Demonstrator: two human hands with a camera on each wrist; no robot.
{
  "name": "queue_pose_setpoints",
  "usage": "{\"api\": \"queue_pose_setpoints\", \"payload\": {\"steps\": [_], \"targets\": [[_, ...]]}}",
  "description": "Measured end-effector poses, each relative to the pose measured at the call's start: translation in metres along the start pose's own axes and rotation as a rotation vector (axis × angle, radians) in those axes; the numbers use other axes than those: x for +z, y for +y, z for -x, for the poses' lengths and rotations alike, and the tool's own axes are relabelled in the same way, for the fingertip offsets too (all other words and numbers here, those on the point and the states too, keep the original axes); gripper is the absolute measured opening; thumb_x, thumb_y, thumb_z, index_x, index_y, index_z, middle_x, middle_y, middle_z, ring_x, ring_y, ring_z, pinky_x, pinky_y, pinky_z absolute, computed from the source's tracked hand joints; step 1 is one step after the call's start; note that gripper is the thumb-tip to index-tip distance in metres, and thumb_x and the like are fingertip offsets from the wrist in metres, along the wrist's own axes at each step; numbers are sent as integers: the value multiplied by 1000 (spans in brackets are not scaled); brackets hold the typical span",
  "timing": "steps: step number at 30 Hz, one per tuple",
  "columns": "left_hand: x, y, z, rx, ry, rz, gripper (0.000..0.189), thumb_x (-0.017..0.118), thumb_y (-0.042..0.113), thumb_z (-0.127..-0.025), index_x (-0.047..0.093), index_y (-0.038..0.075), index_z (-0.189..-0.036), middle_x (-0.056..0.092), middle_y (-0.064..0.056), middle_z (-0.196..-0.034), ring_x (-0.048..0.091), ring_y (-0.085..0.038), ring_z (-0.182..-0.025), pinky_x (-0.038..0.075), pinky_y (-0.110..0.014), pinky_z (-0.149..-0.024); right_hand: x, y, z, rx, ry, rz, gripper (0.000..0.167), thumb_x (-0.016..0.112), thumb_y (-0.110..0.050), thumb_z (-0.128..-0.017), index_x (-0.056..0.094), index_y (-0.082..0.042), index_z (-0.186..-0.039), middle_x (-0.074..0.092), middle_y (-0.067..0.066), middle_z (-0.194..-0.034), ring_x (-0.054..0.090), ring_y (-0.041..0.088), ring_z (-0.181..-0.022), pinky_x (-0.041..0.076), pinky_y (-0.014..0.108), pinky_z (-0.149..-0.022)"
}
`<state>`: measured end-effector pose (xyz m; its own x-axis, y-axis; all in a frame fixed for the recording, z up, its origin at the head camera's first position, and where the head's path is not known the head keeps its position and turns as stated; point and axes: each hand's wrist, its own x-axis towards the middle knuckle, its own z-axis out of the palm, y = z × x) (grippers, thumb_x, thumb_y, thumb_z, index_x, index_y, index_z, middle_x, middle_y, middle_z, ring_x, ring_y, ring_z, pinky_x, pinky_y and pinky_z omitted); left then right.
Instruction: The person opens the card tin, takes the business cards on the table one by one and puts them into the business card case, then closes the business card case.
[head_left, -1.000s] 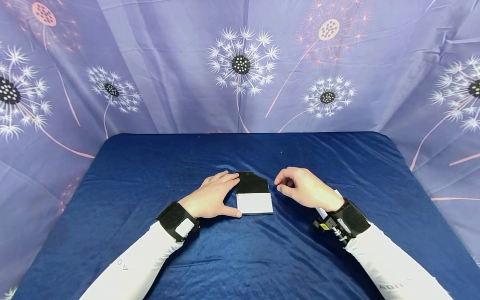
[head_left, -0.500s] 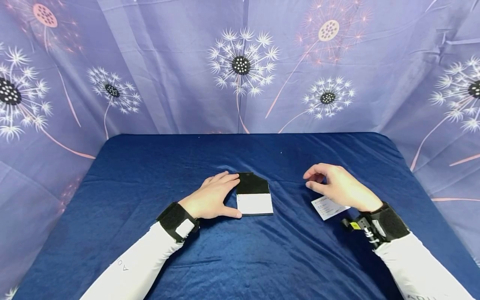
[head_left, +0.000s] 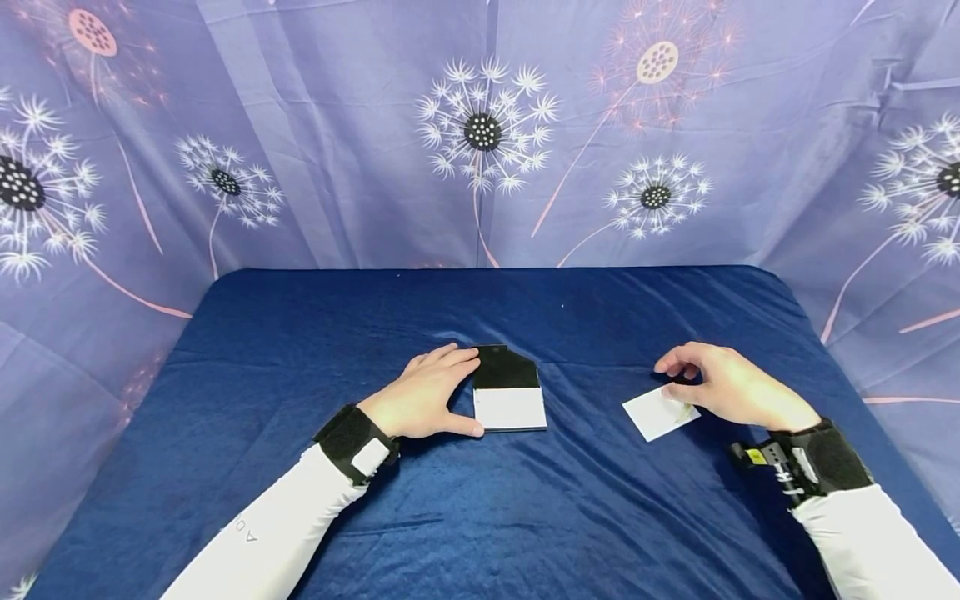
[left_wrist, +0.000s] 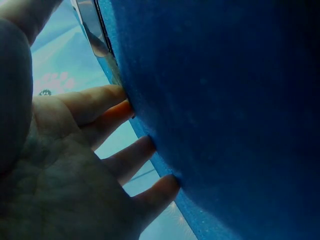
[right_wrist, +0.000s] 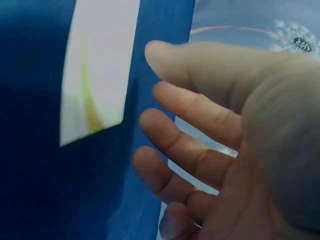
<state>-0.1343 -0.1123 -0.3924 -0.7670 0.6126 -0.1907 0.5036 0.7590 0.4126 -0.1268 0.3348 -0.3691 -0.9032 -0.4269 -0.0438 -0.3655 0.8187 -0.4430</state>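
A small black card case (head_left: 506, 367) lies open on the blue cloth, with a white rectangle filling its near half. My left hand (head_left: 420, 398) lies spread along its left side, thumb at the near left corner and fingertips by the far left edge. In the left wrist view, a shiny edge of the case (left_wrist: 92, 27) shows above the fingers. On the right lies a white card (head_left: 654, 417) with a yellow-green mark. Over its far right edge hovers my right hand (head_left: 731, 385), fingers loosely bent. The right wrist view shows a gap between thumb and card.
A dark blue cloth (head_left: 480, 517) covers the table. Behind it hangs a purple curtain (head_left: 360, 125) with dandelion prints. Both wrists wear black straps, and a small camera (head_left: 768, 457) sits under the right one.
My right hand has moved right, from beside the case to over the card's far edge, uncovering the card. Its face showed grey print half a second ago and looks white now. My left hand stays.
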Motion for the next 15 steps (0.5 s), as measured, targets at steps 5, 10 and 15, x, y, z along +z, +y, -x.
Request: {"api": "queue_pose_setpoints", "payload": {"steps": [5, 10, 15], "targets": [[1, 0, 0, 0, 0, 3, 101, 79, 62, -90, 38, 11, -166, 29, -5, -173, 16, -34, -161, 20, -64, -124, 0, 10, 9, -20, -32, 19, 34, 89, -27, -89, 77, -17, -118, 69, -3, -113, 60, 18, -97, 50, 35, -80], [1, 0, 0, 1, 2, -4, 101, 78, 62, -90, 37, 11, -166, 29, -5, -173, 16, -34, -162, 20, -63, -124, 0, 16, 13, -51, -41, 25, 41, 91, -29, -87, 76, -17, -122, 66, -3, -113, 57, 16, -94, 49, 33, -78], [0, 0, 0, 3, 3, -2, 100, 78, 61, -90, 37, 10, -166, 30, -5, -173, 16, -34, -161, 19, -62, -124, 2, 19, 14, -82, -20, 28, 38, 92, -28, -85, 76, -19, -119, 64, -5, -108, 55, 14, -91, 48, 32, -76]]}}
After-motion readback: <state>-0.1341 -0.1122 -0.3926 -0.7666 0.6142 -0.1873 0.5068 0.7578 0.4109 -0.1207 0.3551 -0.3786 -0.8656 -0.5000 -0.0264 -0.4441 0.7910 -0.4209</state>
